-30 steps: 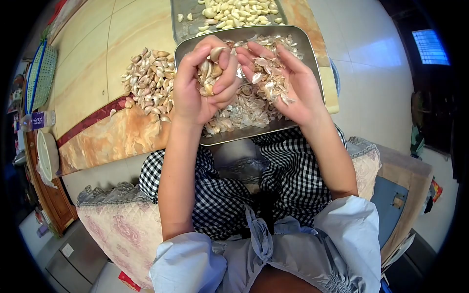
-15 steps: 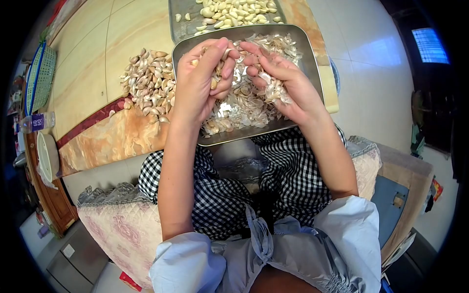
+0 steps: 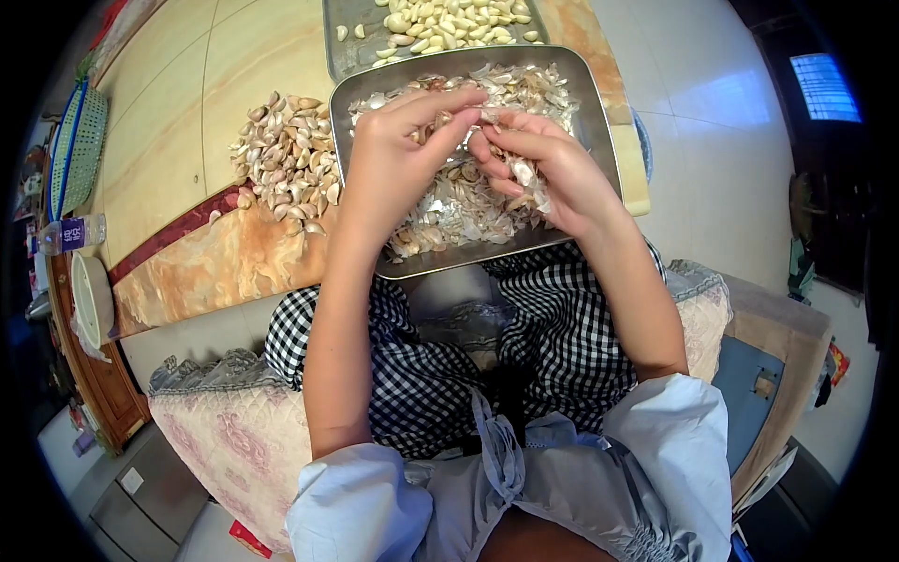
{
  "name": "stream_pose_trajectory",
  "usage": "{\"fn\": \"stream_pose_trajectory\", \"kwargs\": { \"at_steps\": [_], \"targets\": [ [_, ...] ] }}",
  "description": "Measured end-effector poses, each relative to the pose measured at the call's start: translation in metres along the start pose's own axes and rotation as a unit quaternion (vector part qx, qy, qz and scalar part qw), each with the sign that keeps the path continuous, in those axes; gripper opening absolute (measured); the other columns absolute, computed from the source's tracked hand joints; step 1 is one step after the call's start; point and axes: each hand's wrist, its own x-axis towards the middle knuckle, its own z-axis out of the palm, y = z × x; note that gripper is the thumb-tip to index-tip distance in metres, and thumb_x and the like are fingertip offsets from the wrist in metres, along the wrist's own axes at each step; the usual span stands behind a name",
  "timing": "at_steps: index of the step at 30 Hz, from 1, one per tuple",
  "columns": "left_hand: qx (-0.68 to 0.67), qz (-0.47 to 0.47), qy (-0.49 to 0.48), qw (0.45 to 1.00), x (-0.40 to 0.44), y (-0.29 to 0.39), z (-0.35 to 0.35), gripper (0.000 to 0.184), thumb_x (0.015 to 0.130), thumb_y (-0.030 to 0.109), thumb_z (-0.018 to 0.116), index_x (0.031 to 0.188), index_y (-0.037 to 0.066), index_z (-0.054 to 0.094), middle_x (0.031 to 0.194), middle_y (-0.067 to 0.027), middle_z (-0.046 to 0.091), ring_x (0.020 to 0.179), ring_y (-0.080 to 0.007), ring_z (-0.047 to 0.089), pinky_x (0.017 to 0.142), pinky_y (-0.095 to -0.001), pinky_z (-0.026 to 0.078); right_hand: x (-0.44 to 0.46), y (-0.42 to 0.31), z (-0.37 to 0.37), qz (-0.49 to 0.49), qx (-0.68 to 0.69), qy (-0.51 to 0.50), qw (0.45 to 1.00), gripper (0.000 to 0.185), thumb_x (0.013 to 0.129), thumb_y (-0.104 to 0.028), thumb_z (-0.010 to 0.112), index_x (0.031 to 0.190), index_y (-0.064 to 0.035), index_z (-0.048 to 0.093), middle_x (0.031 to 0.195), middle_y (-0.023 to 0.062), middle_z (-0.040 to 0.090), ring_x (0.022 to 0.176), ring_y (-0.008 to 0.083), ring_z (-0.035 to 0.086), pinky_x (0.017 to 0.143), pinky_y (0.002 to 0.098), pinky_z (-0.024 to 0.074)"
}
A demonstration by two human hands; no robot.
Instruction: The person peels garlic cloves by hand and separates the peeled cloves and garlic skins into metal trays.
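My left hand (image 3: pixel 403 155) is curled with its back turned up, over a metal tray (image 3: pixel 599 140) of papery garlic skins (image 3: pixel 468 211). A bit of the garlic cloves (image 3: pixel 426 131) shows between its fingers; the rest is hidden. My right hand (image 3: pixel 557 164) is half closed, with loose garlic skins (image 3: pixel 526 178) held against the palm. Its fingertips meet those of my left hand around a small piece of garlic, too covered to see whether it is peeled.
Unpeeled garlic cloves (image 3: pixel 286 159) lie heaped on the table left of the tray. Behind it, a second tray (image 3: pixel 351 58) holds peeled cloves (image 3: pixel 454 23). A green basket (image 3: pixel 77 150), a bottle (image 3: pixel 73 234) and a white basin (image 3: pixel 91 300) stand at the far left.
My left hand has rolled over, so its back faces up and the cloves in its palm are mostly hidden. The fingertips of both hands have come together.
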Motion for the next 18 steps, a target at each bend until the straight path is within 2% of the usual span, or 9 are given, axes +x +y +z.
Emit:
{"fn": "stream_pose_trajectory", "kwargs": {
  "at_steps": [3, 7, 9, 10, 12, 13, 15, 16, 18],
  "targets": [
    [0.062, 0.014, -0.043, 0.997, -0.002, -0.001, -0.001, 0.018, 0.078, 0.011, 0.060, 0.094, 0.005, 0.066, 0.077, -0.0036, 0.063, 0.061, -0.0097, 0.050, 0.053, -0.0231, 0.041, 0.000, 0.001, -0.001, 0.011, -0.020, 0.013, 1.000, 0.013, 0.087, -0.010, 0.044, 0.085, 0.0010, 0.050, 0.073, 0.0038, 0.050, 0.055, 0.0082, 0.043, 0.048, 0.0198, 0.0346],
    [0.117, 0.022, -0.043, 0.992, -0.001, 0.006, -0.003, 0.018, 0.078, 0.011, 0.060, 0.093, 0.003, 0.065, 0.076, -0.0066, 0.064, 0.060, -0.0120, 0.057, 0.053, -0.0244, 0.044, 0.003, 0.006, -0.008, 0.016, 0.041, -0.017, 0.999, 0.017, 0.087, -0.011, 0.045, 0.092, 0.0040, 0.052, 0.077, 0.0065, 0.053, 0.059, 0.0096, 0.046, 0.050, 0.0214, 0.0403],
    [-0.095, -0.149, 0.055, 0.983, -0.002, 0.012, -0.003, 0.019, 0.080, 0.013, 0.060, 0.095, 0.003, 0.064, 0.069, -0.0029, 0.060, 0.050, -0.0054, 0.049, 0.042, -0.0196, 0.036, 0.005, 0.008, -0.010, 0.016, 0.256, -0.058, 0.965, 0.033, 0.089, -0.017, 0.040, 0.111, 0.0074, 0.046, 0.092, 0.0138, 0.055, 0.076, 0.0174, 0.055, 0.067, 0.0269, 0.0489],
    [-0.095, -0.149, 0.054, 0.983, -0.001, 0.013, -0.006, 0.019, 0.080, 0.013, 0.060, 0.095, 0.003, 0.064, 0.069, -0.0029, 0.060, 0.050, -0.0054, 0.049, 0.042, -0.0196, 0.036, 0.005, 0.006, -0.007, 0.016, 0.256, -0.057, 0.965, 0.033, 0.089, -0.017, 0.040, 0.111, 0.0074, 0.046, 0.092, 0.0138, 0.055, 0.076, 0.0174, 0.055, 0.067, 0.0269, 0.0489],
    [-0.278, -0.176, 0.115, 0.937, -0.001, 0.012, -0.015, 0.020, 0.081, 0.014, 0.060, 0.098, 0.002, 0.063, 0.063, -0.0003, 0.056, 0.043, -0.0007, 0.040, 0.035, -0.0156, 0.025, 0.004, -0.001, 0.002, 0.046, 0.413, -0.079, 0.906, 0.046, 0.092, -0.023, 0.033, 0.126, 0.0073, 0.032, 0.114, 0.0219, 0.048, 0.104, 0.0270, 0.050, 0.093, 0.0382, 0.0408],
    [-0.278, -0.176, 0.114, 0.938, 0.000, 0.012, -0.016, 0.020, 0.081, 0.014, 0.060, 0.098, 0.002, 0.063, 0.063, -0.0003, 0.056, 0.043, -0.0007, 0.040, 0.035, -0.0156, 0.025, 0.003, -0.002, 0.003, 0.045, 0.413, -0.079, 0.906, 0.046, 0.092, -0.023, 0.033, 0.126, 0.0073, 0.032, 0.114, 0.0219, 0.048, 0.104, 0.0270, 0.050, 0.093, 0.0382, 0.0408],
    [-0.352, -0.162, 0.096, 0.917, 0.000, 0.014, -0.018, 0.022, 0.081, 0.013, 0.061, 0.099, 0.002, 0.061, 0.058, 0.0006, 0.052, 0.040, -0.0009, 0.038, 0.033, -0.0153, 0.022, 0.003, -0.003, 0.005, 0.018, 0.466, -0.095, 0.880, 0.049, 0.092, -0.024, 0.027, 0.130, 0.0071, 0.024, 0.127, 0.0253, 0.036, 0.121, 0.0312, 0.036, 0.103, 0.0442, 0.0269],
    [-0.352, -0.163, 0.095, 0.917, -0.002, 0.017, -0.017, 0.022, 0.081, 0.013, 0.061, 0.099, 0.002, 0.061, 0.058, 0.0006, 0.052, 0.040, -0.0009, 0.038, 0.033, -0.0153, 0.022, 0.003, -0.003, 0.003, 0.017, 0.466, -0.095, 0.879, 0.049, 0.092, -0.024, 0.027, 0.130, 0.0071, 0.024, 0.127, 0.0253, 0.036, 0.121, 0.0312, 0.036, 0.103, 0.0442, 0.0269],
    [-0.297, -0.188, 0.016, 0.936, -0.006, 0.023, -0.013, 0.020, 0.083, 0.014, 0.056, 0.093, -0.002, 0.060, 0.055, 0.0030, 0.041, 0.040, -0.0017, 0.031, 0.035, -0.0167, 0.020, 0.004, -0.003, 0.000, -0.014, 0.485, -0.121, 0.866, 0.049, 0.090, -0.020, 0.028, 0.130, 0.0072, 0.022, 0.132, 0.0258, 0.028, 0.125, 0.0322, 0.028, 0.105, 0.0441, 0.0222]
  ]
}}
